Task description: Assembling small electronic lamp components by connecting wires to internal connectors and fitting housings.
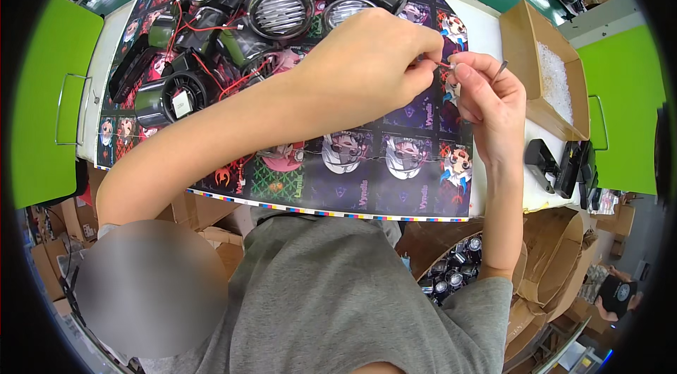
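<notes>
My left hand (pixel 377 60) reaches across the table, its fingers closed on a thin red wire (pixel 442 64). At the wire's end, a small pale connector (pixel 452 67) is pinched between the thumb and finger of my right hand (pixel 493 99). A thin metal tool (pixel 500 70) sticks out from the right hand's fingers; its kind is not clear. The two hands are almost touching. Left of them lie several dark, clear-walled cylindrical units with red wires, among them one with a silvery ribbed face (pixel 281 10) and one with a black fan (pixel 185 95).
A printed sheet of cartoon figures (pixel 345 194) covers the table. At the right stands a cardboard box (pixel 520 32) of small whitish pieces (pixel 553 85), with black plastic parts (pixel 541 162) nearer me. Below the table edge, a container holds several small cylinders (pixel 451 272). Another person (pixel 617 296) is at lower right.
</notes>
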`<state>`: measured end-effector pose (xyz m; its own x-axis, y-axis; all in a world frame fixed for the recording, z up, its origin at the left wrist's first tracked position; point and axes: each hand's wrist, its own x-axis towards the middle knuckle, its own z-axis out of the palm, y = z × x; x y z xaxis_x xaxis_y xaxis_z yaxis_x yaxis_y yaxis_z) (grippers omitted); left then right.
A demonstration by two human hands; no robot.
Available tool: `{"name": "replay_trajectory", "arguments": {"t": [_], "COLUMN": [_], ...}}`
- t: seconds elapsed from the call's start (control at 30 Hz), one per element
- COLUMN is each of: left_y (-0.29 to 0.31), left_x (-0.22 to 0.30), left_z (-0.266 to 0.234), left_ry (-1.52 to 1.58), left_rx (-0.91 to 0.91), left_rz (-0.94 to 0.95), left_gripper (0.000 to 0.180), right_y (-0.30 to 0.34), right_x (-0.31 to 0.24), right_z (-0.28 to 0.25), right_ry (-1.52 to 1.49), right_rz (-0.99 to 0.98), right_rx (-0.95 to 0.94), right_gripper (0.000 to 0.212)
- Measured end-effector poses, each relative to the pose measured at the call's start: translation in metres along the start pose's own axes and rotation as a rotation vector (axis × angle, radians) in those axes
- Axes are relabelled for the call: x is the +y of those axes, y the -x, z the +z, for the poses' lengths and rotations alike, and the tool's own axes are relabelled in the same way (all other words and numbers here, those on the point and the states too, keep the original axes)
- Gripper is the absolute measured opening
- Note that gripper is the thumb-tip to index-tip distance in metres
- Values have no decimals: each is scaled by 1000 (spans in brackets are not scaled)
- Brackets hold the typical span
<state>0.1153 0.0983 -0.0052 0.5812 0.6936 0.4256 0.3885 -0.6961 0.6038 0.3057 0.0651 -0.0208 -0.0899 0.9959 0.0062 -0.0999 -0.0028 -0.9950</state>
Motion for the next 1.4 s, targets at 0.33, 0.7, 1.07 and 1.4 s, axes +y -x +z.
{"name": "replay_trajectory", "arguments": {"t": [0.33,0.7,1.07,1.4], "left_y": [1,-6,-6,-12], "left_x": [-2,-6,-8,-1], "left_z": [0,-13,-20,-27], "left_ry": [8,306,250,448], "left_rx": [-2,-110,-187,-80], "left_rz": [17,-359,-282,-212], "left_gripper": [11,31,38,28], "right_y": [-1,-12,-11,-25], "right_x": [0,-10,-1,-33], "right_z": [5,17,-8,21], "right_ry": [-102,713,681,458], "right_rz": [41,-442,-8,-410], "right_rx": [-72,54,-148,-96], "right_gripper": [19,11,22,33]}}
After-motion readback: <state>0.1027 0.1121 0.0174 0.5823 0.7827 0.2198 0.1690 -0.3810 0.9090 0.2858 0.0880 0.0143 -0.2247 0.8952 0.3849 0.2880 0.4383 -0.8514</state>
